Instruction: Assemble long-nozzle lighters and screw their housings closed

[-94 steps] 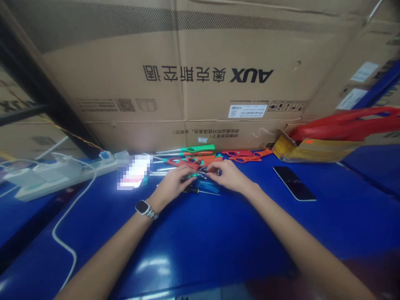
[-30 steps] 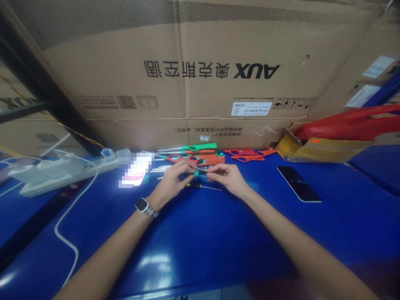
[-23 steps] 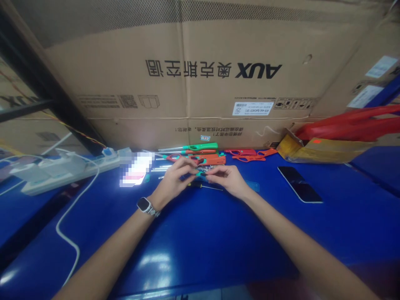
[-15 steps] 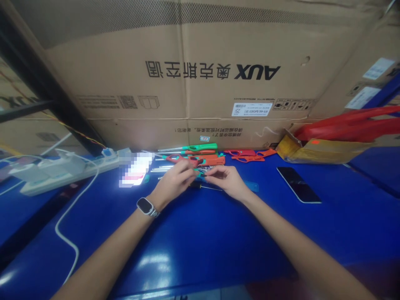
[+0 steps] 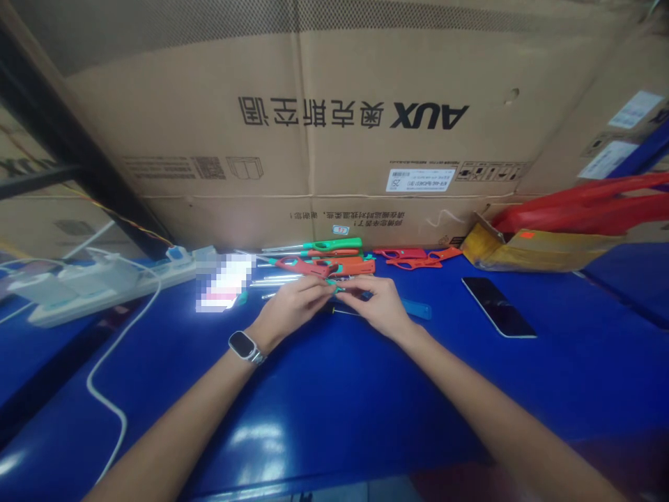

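Both hands meet over the blue table (image 5: 339, 404) near its far edge. My left hand (image 5: 293, 305), with a watch on its wrist, is closed in a pinch on a small teal part (image 5: 334, 287). My right hand (image 5: 379, 301) is pinched on the same small part from the right. Under them lies a thin screwdriver (image 5: 345, 312) and a blue plastic piece (image 5: 417, 309). Just behind the hands lie orange and green long-nosed lighters (image 5: 329, 255) and metal rods.
A large AUX cardboard box (image 5: 334, 118) walls off the back. A black phone (image 5: 498, 306) lies at the right, orange lighter shells (image 5: 415, 258) and a yellow packet (image 5: 523, 251) behind it. A white power strip (image 5: 99, 286) and cable (image 5: 118, 348) lie at the left.
Both hands stayed together over the same spot, with only small finger movements on the teal part. The right hand has shifted slightly, uncovering more of the blue piece.
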`<move>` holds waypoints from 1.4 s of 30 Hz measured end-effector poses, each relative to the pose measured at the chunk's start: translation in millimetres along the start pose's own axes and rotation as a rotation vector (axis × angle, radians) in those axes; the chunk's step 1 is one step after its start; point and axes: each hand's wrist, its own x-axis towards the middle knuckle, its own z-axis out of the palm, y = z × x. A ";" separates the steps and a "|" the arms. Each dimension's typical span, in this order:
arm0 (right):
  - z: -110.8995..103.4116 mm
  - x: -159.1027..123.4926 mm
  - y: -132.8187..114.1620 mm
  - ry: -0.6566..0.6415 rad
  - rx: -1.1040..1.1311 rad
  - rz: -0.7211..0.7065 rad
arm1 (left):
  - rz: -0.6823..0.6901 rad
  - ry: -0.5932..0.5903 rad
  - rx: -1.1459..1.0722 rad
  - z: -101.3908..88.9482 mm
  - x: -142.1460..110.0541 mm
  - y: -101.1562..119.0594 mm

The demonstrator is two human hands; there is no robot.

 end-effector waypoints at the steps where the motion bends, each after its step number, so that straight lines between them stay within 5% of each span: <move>1: 0.1 0.3 0.6 0.007 -0.027 -0.031 | -0.027 -0.011 -0.036 0.4 -0.2 -0.3; 10: -1.7 4.9 14.0 0.046 -0.036 -0.070 | -0.372 -0.194 -0.123 -17.4 -4.2 -21.8; 22: 4.8 3.7 22.0 0.047 0.000 0.011 | -0.423 -0.518 -0.228 -26.0 -2.8 -34.8; 42: 5.5 0.5 22.6 0.035 0.015 0.009 | -0.445 -0.537 -0.300 -23.8 -1.6 -23.4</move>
